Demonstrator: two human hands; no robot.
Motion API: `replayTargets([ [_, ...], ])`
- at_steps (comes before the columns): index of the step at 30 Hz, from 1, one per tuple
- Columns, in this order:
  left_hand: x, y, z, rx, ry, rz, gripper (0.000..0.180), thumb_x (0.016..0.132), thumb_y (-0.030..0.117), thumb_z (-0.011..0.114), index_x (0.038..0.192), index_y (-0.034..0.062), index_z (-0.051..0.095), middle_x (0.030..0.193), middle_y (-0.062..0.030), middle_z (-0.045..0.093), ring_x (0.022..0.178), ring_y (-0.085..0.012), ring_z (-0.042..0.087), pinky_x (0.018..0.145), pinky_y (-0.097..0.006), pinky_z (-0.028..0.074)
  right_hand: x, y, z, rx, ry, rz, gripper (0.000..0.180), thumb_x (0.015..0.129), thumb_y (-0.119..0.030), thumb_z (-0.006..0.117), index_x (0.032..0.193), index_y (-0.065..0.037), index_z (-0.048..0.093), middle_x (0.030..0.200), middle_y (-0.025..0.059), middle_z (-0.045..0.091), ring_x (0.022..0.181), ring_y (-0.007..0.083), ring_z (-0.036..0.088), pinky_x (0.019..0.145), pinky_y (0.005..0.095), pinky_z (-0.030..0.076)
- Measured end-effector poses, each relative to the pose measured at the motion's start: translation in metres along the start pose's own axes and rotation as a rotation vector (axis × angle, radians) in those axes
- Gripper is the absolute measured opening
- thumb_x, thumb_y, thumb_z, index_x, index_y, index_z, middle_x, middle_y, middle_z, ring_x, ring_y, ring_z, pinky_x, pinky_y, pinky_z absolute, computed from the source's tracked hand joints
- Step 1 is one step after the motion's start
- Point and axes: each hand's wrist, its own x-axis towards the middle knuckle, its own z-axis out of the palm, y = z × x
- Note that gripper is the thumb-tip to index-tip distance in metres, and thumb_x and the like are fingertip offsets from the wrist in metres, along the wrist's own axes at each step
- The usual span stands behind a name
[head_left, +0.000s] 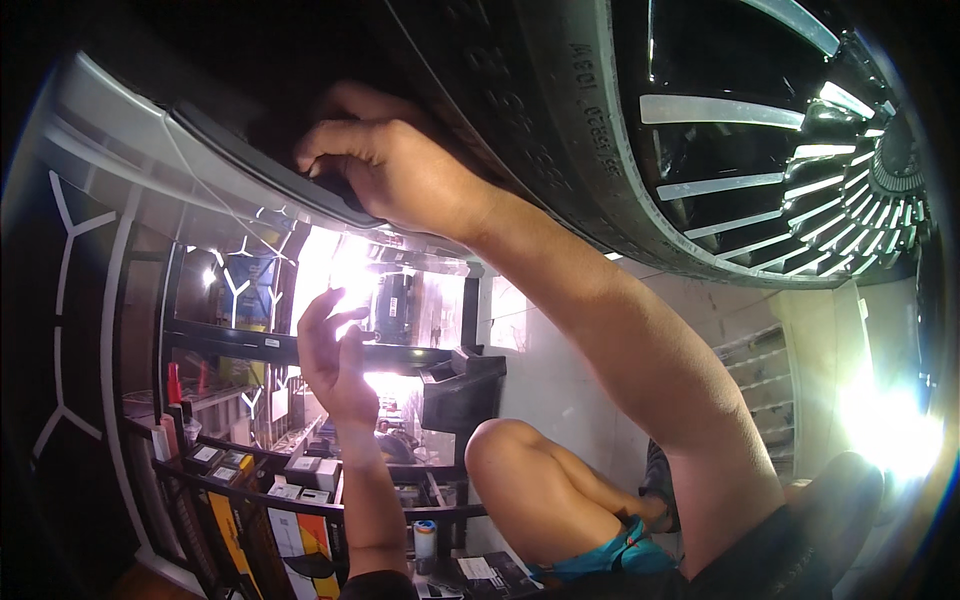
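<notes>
My right hand (385, 165) is raised and curled over the dark plastic edge trim (250, 165) of a car's wheel arch, its fingertips tucked into the dark gap behind it. My left hand (333, 355) is held up lower down with fingers spread, holding nothing, in front of bright glare. A black tyre (545, 130) on a dark multi-spoke alloy wheel (800, 170) fills the upper right, close beside my right forearm.
A person's bent knee (520, 470) and blue shorts show at the lower middle. Black shelving (250, 470) with boxes and small bottles stands at the lower left. A pale wall and steps (760, 380) lie to the right, with strong light at the far right.
</notes>
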Motion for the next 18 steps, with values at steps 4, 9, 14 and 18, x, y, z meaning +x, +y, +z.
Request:
replayTargets([
  [4, 0.002, -0.002, 0.014, -0.032, -0.014, 0.015, 0.043, 0.096, 0.003, 0.06, 0.139, -0.0008, 0.055, 0.132, -0.0144, 0.064, 0.104, -0.0177, 0.068, 0.077, -0.027, 0.056, -0.005, -0.003, 0.0, 0.031, 0.062, 0.021, 0.023, 0.091, 0.012, 0.06, 0.104, -0.003, 0.073, 0.103, 0.0099, 0.065, 0.099, 0.0241, 0.071, 0.087, 0.0324, 0.058],
  [9, 0.008, 0.001, 0.02, -0.082, -0.039, 0.059, 0.044, 0.096, 0.0, 0.058, 0.14, -0.002, 0.053, 0.135, -0.0145, 0.062, 0.106, -0.018, 0.067, 0.08, -0.027, 0.056, -0.007, -0.004, 0.0, 0.087, 0.061, -0.007, 0.023, 0.087, 0.012, 0.066, 0.102, -0.004, 0.074, 0.105, 0.0085, 0.066, 0.098, 0.0253, 0.07, 0.087, 0.033, 0.058],
  [14, 0.01, 0.001, 0.024, -0.085, 0.005, 0.064, 0.044, 0.095, 0.003, 0.061, 0.138, -0.003, 0.055, 0.133, -0.0153, 0.063, 0.105, -0.019, 0.067, 0.079, -0.027, 0.056, -0.002, 0.001, -0.004, -0.115, 0.153, -0.232, 0.026, 0.083, 0.007, 0.07, 0.102, -0.01, 0.077, 0.109, 0.0104, 0.067, 0.104, 0.0287, 0.067, 0.093, 0.0387, 0.055],
  [18, 0.01, 0.001, 0.032, -0.149, 0.003, 0.032, 0.044, 0.096, -0.002, 0.057, 0.139, -0.0023, 0.053, 0.137, -0.0142, 0.06, 0.108, -0.0185, 0.065, 0.082, -0.027, 0.055, -0.002, 0.001, -0.006, -0.151, 0.074, -0.158, 0.028, 0.083, 0.008, 0.067, 0.102, -0.01, 0.077, 0.107, 0.0101, 0.068, 0.105, 0.0284, 0.068, 0.093, 0.0391, 0.057],
])
